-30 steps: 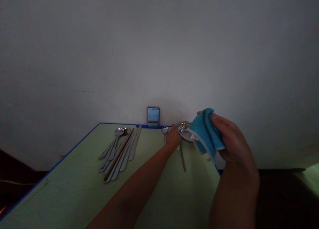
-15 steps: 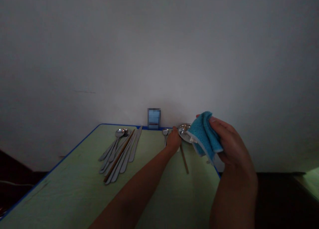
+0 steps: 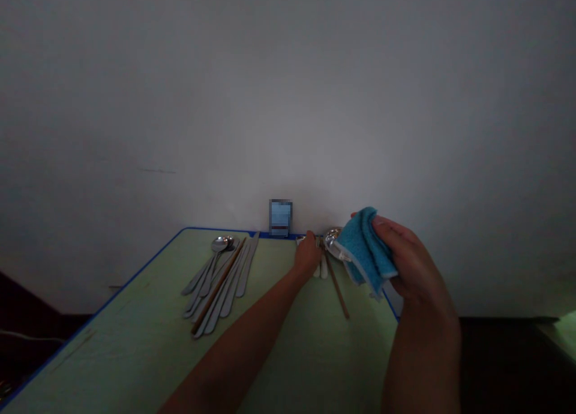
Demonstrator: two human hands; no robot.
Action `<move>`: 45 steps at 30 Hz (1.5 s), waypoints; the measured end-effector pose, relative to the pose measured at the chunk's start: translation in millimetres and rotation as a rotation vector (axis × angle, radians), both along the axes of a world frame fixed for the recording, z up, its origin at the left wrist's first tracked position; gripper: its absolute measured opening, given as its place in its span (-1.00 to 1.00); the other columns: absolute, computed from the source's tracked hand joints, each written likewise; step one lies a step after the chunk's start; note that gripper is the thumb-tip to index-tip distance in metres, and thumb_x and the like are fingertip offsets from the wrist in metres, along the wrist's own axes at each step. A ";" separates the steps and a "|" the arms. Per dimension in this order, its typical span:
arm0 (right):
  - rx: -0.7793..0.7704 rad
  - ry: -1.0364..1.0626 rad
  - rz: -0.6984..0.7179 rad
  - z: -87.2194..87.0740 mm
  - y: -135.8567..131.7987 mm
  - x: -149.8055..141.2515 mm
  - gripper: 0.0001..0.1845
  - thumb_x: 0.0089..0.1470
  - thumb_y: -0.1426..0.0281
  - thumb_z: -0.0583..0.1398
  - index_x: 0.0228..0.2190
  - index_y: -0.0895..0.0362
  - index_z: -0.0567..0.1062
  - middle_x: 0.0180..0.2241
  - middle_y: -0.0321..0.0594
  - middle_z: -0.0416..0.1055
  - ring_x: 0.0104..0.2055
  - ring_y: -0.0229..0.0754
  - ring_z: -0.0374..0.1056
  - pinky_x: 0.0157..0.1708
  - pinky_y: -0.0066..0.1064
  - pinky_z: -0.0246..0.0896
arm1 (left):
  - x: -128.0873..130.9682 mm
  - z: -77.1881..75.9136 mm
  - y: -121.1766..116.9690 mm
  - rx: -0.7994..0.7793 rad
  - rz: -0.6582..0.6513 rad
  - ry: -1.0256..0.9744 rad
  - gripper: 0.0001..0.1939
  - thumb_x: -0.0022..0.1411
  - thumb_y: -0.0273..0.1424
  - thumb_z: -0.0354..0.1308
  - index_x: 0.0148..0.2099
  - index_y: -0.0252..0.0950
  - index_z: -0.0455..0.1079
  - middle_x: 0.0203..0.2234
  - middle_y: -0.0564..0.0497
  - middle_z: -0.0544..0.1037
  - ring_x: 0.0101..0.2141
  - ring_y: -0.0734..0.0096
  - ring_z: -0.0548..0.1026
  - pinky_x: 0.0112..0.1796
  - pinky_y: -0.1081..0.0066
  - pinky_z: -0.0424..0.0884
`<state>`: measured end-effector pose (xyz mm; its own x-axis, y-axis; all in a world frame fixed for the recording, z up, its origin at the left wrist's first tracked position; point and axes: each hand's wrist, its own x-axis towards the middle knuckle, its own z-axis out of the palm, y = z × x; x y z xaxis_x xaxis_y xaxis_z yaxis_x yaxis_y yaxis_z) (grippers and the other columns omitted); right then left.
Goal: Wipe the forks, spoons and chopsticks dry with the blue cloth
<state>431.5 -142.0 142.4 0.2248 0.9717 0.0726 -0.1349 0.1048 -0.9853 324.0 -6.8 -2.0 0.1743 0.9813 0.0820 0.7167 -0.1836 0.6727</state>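
A folded blue cloth (image 3: 365,246) with a pale edge is gripped in my right hand (image 3: 411,261), held up over the right side of the table. Behind it, partly covered, sits a shiny metal bowl (image 3: 332,241). My left hand (image 3: 308,255) reaches to the back of the table, its fingers bent down over a spoon (image 3: 300,239) whose bowl end just shows. What those fingers pinch is hidden by the hand. Pale cutlery handles (image 3: 323,266) stick out to the right of it, and a brown chopstick (image 3: 338,288) lies alongside them.
On the left of the green table (image 3: 135,318) lies a fanned pile of metal knives (image 3: 231,282) and spoons (image 3: 219,243), with another chopstick (image 3: 218,288) on top. A blurred upright screen (image 3: 281,218) stands by the wall (image 3: 288,102) at the back edge.
My left hand has shifted left, off the pale handles and over the spoon. The cloth stays in my right hand, which has moved slightly left. The whole view has shifted a little.
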 end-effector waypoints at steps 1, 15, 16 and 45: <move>-0.004 -0.005 0.004 -0.5 0.7 -0.9 -0.72 -0.06 0.19 0.22 -0.29 0.05 0.53 -0.44 -0.27 0.49 -0.44 -0.18 0.36 -0.46 -0.40 0.30 | -3.7 -1.3 2.0 0.020 0.015 0.007 -0.67 0.28 -0.29 -0.02 0.01 -0.37 0.26 -0.19 -0.11 0.46 -0.17 0.27 0.44 -0.15 0.19 0.33; 0.021 -0.050 0.101 -6.6 6.3 -11.3 -0.69 -0.05 0.14 0.21 -0.30 0.06 0.51 -0.57 -0.34 0.38 -0.56 -0.27 0.23 -0.57 -0.47 0.14 | -69.5 -0.1 13.4 0.128 0.132 0.114 -0.71 0.24 -0.29 0.05 -0.06 -0.36 0.33 -0.23 -0.06 0.48 -0.22 0.31 0.46 -0.17 0.19 0.37; 0.028 -0.056 0.101 -6.8 6.6 -12.3 -0.69 -0.05 0.14 0.21 -0.30 0.07 0.51 -0.57 -0.34 0.38 -0.56 -0.27 0.23 -0.57 -0.48 0.14 | -74.5 1.5 14.1 0.130 0.138 0.121 -0.71 0.24 -0.30 0.05 -0.06 -0.37 0.32 -0.23 -0.07 0.49 -0.22 0.31 0.46 -0.16 0.19 0.37; -0.040 -0.204 0.154 -14.3 18.2 -40.6 -0.59 -0.07 0.05 0.17 -0.32 0.11 0.50 -0.49 -0.28 0.43 -0.48 -0.23 0.28 -0.48 -0.42 0.18 | -223.6 10.4 0.1 -0.146 0.216 0.554 -0.77 0.22 -0.30 0.08 -0.17 -0.36 0.38 -0.25 -0.04 0.48 -0.24 0.33 0.46 -0.20 0.22 0.39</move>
